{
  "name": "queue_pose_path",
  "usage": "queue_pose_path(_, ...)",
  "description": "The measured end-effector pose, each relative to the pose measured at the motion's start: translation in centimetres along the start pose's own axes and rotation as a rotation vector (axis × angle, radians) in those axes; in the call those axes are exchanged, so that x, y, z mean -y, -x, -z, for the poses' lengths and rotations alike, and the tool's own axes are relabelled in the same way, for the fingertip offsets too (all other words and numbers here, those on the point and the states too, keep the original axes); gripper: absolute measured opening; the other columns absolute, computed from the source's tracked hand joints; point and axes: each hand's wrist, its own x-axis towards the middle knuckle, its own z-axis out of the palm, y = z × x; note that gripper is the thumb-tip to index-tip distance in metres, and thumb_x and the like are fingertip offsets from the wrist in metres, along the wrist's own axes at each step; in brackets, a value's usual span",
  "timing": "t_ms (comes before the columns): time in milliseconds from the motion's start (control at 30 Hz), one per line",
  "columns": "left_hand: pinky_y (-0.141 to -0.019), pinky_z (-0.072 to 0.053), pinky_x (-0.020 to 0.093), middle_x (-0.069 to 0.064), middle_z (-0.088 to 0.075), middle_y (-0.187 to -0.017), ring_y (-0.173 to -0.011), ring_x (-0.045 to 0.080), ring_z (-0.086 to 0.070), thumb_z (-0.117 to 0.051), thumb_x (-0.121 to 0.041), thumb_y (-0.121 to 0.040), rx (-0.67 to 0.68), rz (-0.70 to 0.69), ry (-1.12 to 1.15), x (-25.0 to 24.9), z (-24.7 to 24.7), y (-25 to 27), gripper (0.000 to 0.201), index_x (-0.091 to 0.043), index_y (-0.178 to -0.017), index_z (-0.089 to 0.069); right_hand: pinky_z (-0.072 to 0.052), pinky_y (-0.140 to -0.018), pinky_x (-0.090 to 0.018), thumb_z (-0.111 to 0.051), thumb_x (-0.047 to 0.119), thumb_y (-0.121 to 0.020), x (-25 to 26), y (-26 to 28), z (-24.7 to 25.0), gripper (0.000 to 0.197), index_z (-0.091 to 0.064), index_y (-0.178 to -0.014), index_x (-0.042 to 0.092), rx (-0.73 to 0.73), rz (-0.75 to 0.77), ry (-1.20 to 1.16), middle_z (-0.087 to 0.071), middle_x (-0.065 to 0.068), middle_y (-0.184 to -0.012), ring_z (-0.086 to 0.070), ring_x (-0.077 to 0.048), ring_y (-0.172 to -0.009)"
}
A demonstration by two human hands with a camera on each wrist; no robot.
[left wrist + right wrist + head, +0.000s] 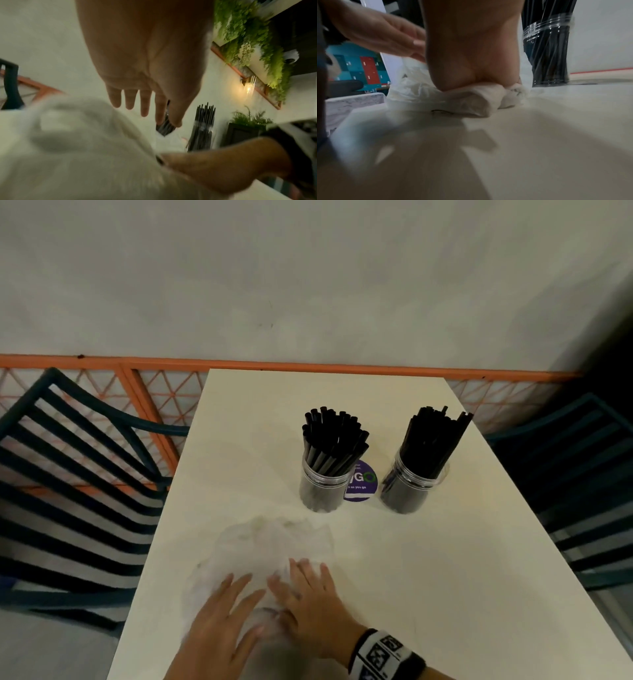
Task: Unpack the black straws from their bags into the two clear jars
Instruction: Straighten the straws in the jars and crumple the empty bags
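Note:
Two clear jars stand upright on the cream table [428, 577], each packed with black straws: the left jar [323, 491] and the right jar [412, 491], which also shows as the right jar [547, 54]. Crumpled clear plastic bags [270, 546] lie in front of them, seen too as the bags [453, 100]. My left hand [222, 618] lies flat over the near part of the bags with fingers straight. Beside it, my right hand [308, 601] presses down on the bags with fingers spread. In the left wrist view my left hand [142, 102] hovers straight-fingered above the white plastic [68, 142].
A round purple sticker [361, 484] lies between the jars. Dark slatted chairs stand on both sides, one chair [68, 474] at the left and another chair [582, 491] at the right. The table's far edge meets an orange-trimmed wall [308, 366].

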Motion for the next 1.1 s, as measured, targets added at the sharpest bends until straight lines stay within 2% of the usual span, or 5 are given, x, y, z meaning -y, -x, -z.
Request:
queue_pose_path(333, -0.112, 0.000, 0.015, -0.019, 0.008, -0.155, -0.142, 0.001, 0.008, -0.011, -0.053, -0.093, 0.070, -0.004, -0.023, 1.3, -1.8, -1.2, 0.048, -0.038, -0.137, -0.024, 0.011, -0.113, -0.031, -0.024, 0.043, -0.097, -5.8, 3.6, 2.0, 0.042, -0.057, -0.116, 0.024, -0.374, 0.101, -0.305, -0.031, 0.001, -0.151, -0.008, -0.017, -0.143)
queue_pose_path(533, -0.091, -0.026, -0.008, -0.054, -0.041, -0.113, -0.115, -0.013, -0.036, -0.040, -0.087, -0.060, -0.226, 0.112, 0.351, -5.6, 3.8, -2.2, 0.044, -0.070, -0.100, -0.048, -0.024, -0.104, -0.024, -0.025, 0.047, -0.094, -13.7, 7.5, 2.3, 0.037, -0.060, -0.095, 0.036, -0.655, -0.001, -0.345, -0.056, 0.005, -0.127, -0.032, -0.010, -0.127)
queue_pose_path(700, -0.080, -0.040, -0.004, -0.033, -0.059, -0.101, -0.096, -0.010, -0.055, -0.059, -0.044, -0.080, -0.428, 0.178, 0.486, -13.9, 6.5, -6.5, 0.011, -0.052, -0.086, -0.061, -0.043, -0.092, -0.036, -0.046, 0.039, -0.085, -21.8, 9.8, 3.9, 0.020, -0.065, -0.091, 0.035, -0.819, -0.154, -0.399, -0.062, 0.005, -0.115, -0.040, -0.007, -0.113)
queue_pose_path(800, -0.078, -0.042, -0.001, -0.032, -0.061, -0.102, -0.091, -0.010, -0.060, -0.076, -0.012, -0.067, -0.402, 0.125, 0.499, -17.1, 4.8, -11.4, 0.053, -0.049, -0.099, -0.056, -0.042, -0.096, -0.041, -0.052, 0.047, -0.076, -25.8, 10.4, 6.2, 0.032, -0.066, -0.100, 0.031, -0.870, -0.178, -0.470, -0.057, 0.011, -0.117, -0.034, 0.003, -0.112)
queue_pose_path(1100, -0.102, -0.036, 0.016, -0.017, -0.044, -0.131, -0.125, 0.002, -0.042, -0.081, -0.049, -0.049, -0.271, 0.294, 0.902, -23.6, -0.7, -23.6, 0.094, -0.041, -0.126, -0.027, -0.020, -0.117, -0.043, -0.076, 0.063, -0.055, -30.0, 6.9, 14.6, 0.121, -0.001, -0.145, 0.031, -0.462, -0.041, -0.812, -0.018, 0.009, -0.154, -0.014, -0.010, -0.142)
